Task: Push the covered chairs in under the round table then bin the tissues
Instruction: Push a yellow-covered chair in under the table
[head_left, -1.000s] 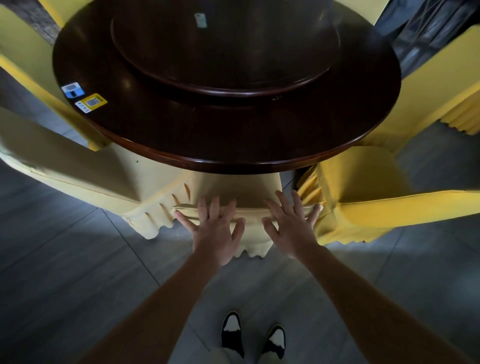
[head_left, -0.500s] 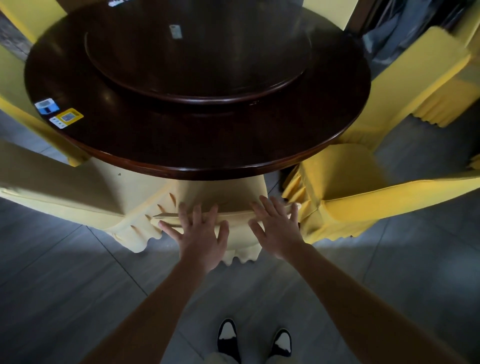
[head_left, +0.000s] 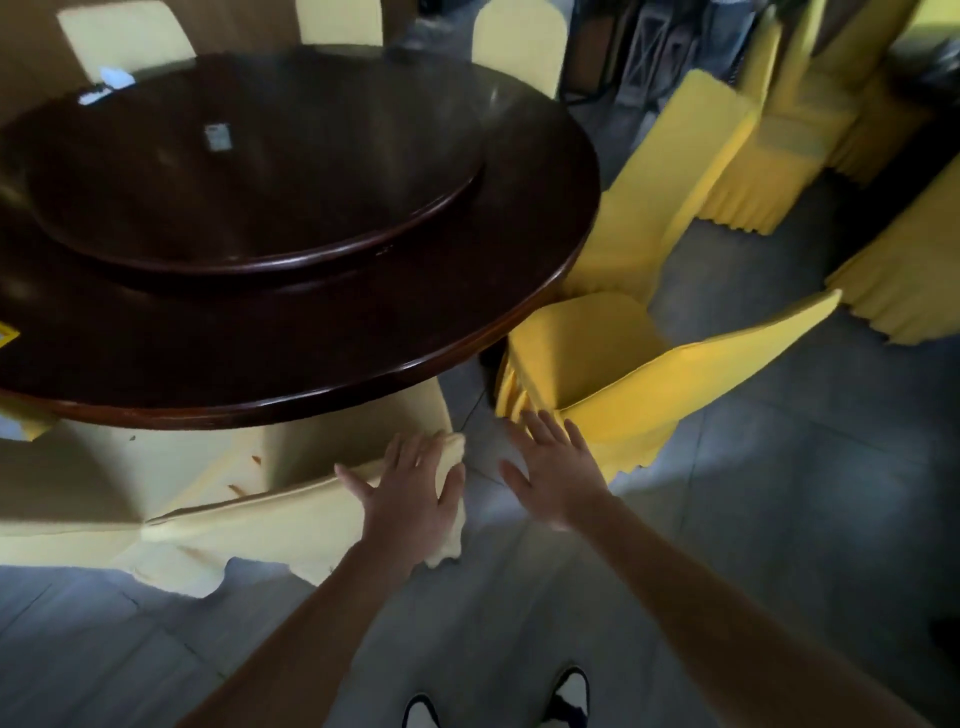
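Observation:
The dark round table (head_left: 322, 358) with a raised turntable (head_left: 249, 197) fills the upper left. A pale yellow covered chair (head_left: 249, 509) is tucked under its near edge. My left hand (head_left: 410, 493) lies flat on the right end of that chair's back, fingers spread. My right hand (head_left: 550, 467) hovers open over the floor gap, fingertips near the skirt of a brighter yellow covered chair (head_left: 639, 384) that stands angled at the table's right edge. White tissues (head_left: 106, 83) lie at the table's far left rim.
More yellow covered chairs ring the table at the back (head_left: 519, 41) and right (head_left: 670, 171). A stack of covered chairs (head_left: 779, 135) stands further right. Grey tiled floor (head_left: 779, 519) spreads below; my shoes (head_left: 566, 696) show at the bottom.
The view has swung right. My right hand has left the pale chair's back and moved toward the brighter chair. My left hand has slid to the pale chair's right end.

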